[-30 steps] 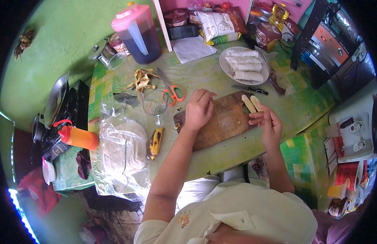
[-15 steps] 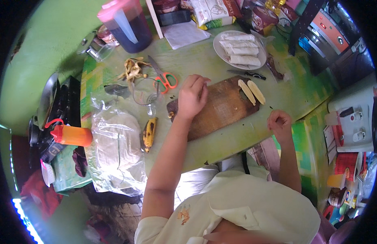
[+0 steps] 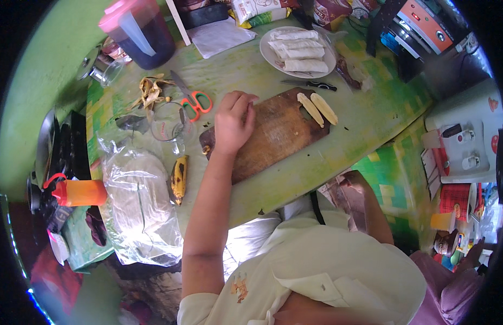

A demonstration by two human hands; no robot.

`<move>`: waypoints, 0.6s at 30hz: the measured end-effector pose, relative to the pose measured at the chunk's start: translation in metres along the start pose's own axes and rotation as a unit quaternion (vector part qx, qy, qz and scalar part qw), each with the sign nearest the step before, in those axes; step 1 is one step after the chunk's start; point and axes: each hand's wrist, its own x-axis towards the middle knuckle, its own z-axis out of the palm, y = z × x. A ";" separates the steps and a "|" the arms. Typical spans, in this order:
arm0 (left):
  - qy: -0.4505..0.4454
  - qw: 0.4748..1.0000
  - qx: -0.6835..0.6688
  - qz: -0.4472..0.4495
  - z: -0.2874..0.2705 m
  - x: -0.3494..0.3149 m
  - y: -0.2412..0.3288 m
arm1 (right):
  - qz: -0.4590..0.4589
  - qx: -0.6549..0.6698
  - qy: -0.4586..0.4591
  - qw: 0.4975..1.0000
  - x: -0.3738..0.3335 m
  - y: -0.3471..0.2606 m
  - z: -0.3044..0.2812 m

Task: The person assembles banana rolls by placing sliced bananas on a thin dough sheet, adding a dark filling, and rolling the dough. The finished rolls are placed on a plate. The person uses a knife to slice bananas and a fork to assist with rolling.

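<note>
My left hand (image 3: 234,123) is closed, fingers curled, above the left end of a wooden cutting board (image 3: 278,132); anything inside it is hidden. On the board's right end lie two peeled banana slices (image 3: 317,110), long and pale. Below the table's front edge, my right hand (image 3: 356,181) is bent in shadow at a dull pink cloth (image 3: 341,201); its fingers are too dark to read. A spotted banana (image 3: 179,180) lies left of my left forearm. Beyond it are a glass mug (image 3: 169,123), orange-handled scissors (image 3: 195,103) and banana peels (image 3: 152,91).
White rolled wrappers fill a plate (image 3: 269,57) at the back, with a black-handled knife (image 3: 319,85) before it. Wrapper sheets lie in a clear plastic bag (image 3: 140,200) at left, near an orange squeeze bottle (image 3: 83,193). A pink-lidded pitcher (image 3: 146,40) stands behind. Another person's purple clothing (image 3: 441,287) shows lower right.
My right hand has dropped from above the table's front edge down to the pink cloth. My left hand stays over the board's left end. The whole view has shifted slightly.
</note>
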 end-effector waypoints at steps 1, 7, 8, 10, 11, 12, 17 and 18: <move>-0.001 1.000 -0.002 -0.001 -0.001 0.000 0.000 | -0.024 -0.003 0.061 0.998 0.015 0.021 0.006; -0.006 1.000 0.013 -0.007 -0.008 -0.002 0.001 | -0.139 -0.159 0.231 0.950 0.058 0.078 0.057; -0.014 1.000 0.013 -0.005 -0.006 -0.002 0.002 | -0.164 -0.177 0.250 0.938 0.058 0.089 0.062; -0.009 1.000 0.010 -0.008 -0.008 -0.004 0.000 | -0.217 -0.208 0.261 0.917 0.061 0.097 0.073; -0.010 1.000 0.007 -0.011 -0.007 -0.003 0.002 | -0.242 -0.216 0.270 0.907 0.059 0.104 0.077; -0.011 1.000 0.006 -0.017 -0.008 -0.002 0.003 | -0.228 -0.234 0.260 0.909 0.061 0.107 0.082; -0.020 0.999 -0.016 -0.027 -0.007 -0.005 0.002 | -0.089 -0.331 0.181 0.922 0.067 0.106 0.089; -0.025 0.999 -0.015 -0.026 -0.007 -0.005 0.003 | -0.062 -0.346 0.163 0.922 0.070 0.105 0.090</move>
